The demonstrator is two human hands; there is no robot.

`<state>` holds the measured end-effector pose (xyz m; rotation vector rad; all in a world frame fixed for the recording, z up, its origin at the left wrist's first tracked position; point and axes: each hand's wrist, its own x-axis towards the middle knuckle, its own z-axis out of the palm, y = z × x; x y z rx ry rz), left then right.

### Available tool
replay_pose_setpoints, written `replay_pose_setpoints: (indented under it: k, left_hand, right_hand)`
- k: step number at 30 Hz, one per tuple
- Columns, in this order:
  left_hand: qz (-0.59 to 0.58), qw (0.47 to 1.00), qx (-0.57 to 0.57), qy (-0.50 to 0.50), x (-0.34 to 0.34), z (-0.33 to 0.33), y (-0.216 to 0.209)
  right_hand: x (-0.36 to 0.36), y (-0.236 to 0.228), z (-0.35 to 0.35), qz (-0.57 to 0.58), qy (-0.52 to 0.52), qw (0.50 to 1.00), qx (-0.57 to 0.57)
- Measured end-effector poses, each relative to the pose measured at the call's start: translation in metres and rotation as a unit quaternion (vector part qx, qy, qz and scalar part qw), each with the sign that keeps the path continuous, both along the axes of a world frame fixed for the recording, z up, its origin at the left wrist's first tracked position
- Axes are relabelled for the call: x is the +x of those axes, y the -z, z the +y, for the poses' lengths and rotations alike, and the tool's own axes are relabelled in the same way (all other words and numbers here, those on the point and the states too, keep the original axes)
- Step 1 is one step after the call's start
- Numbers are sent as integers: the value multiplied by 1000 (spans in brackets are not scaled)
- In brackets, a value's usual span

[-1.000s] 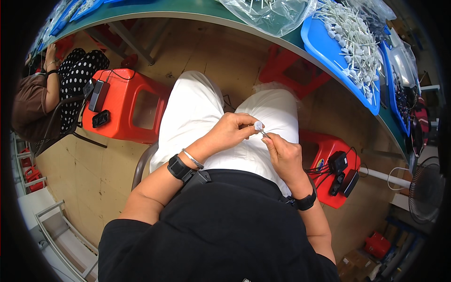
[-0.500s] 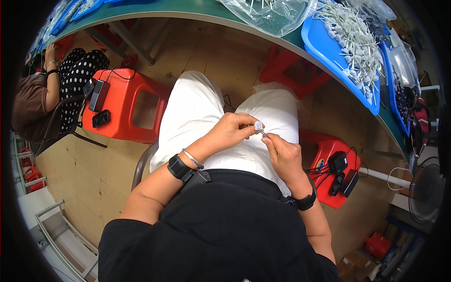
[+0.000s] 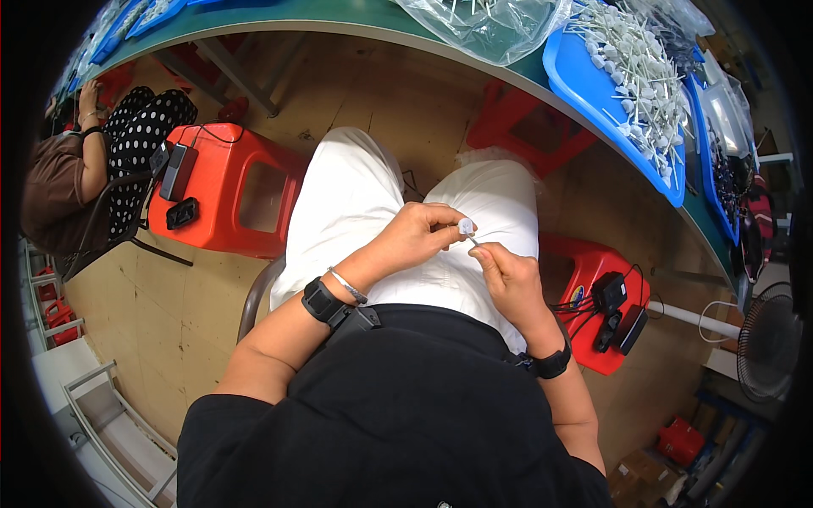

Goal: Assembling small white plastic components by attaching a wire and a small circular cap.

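Note:
Above my lap, my left hand point(image 3: 417, 234) pinches a small whitish cap-like piece point(image 3: 466, 226) between thumb and fingertips. From its lower side a thin grey rod runs into my right hand point(image 3: 511, 278), whose thumb and fingers are closed round it. Whether rod and cap are one part or two I cannot tell. In the blue tray point(image 3: 566, 63) on the table at the far right lies a heap of white-headed pieces with thin stems point(image 3: 648, 93), similar in look to the one I hold.
A green table point(image 3: 356, 15) curves across the far side, with a clear plastic bag point(image 3: 500, 34) on it. Red stools point(image 3: 212, 199) stand on both sides of me, carrying black devices and cables. A fan point(image 3: 769, 343) is at the right; a seated person point(image 3: 72, 182) at the left.
My right hand has shifted very slightly at the rod. Otherwise, the left hand and the white piece look the same.

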<state>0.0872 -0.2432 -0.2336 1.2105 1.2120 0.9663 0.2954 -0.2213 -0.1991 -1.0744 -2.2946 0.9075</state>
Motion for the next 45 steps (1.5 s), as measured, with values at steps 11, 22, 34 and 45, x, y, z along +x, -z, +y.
replay_pose_setpoints:
  k: [11,22,34,45]
  left_hand:
    - [7,1000,19,3,-1,-1,-1]
    - [-6,999,-33,2,-1,2,1]
    - [-11,999,-31,-10,0,2,2]
    - [-12,999,-28,-10,0,1,1]
  right_hand:
    - [2,-11,6,-13,-10,973,-231]
    - [0,-8,1,-33,-7,999,12]
    - [-3,-7,-2,6,18,994,-107]
    - [-5,-10,-4,9,33,987,-157]
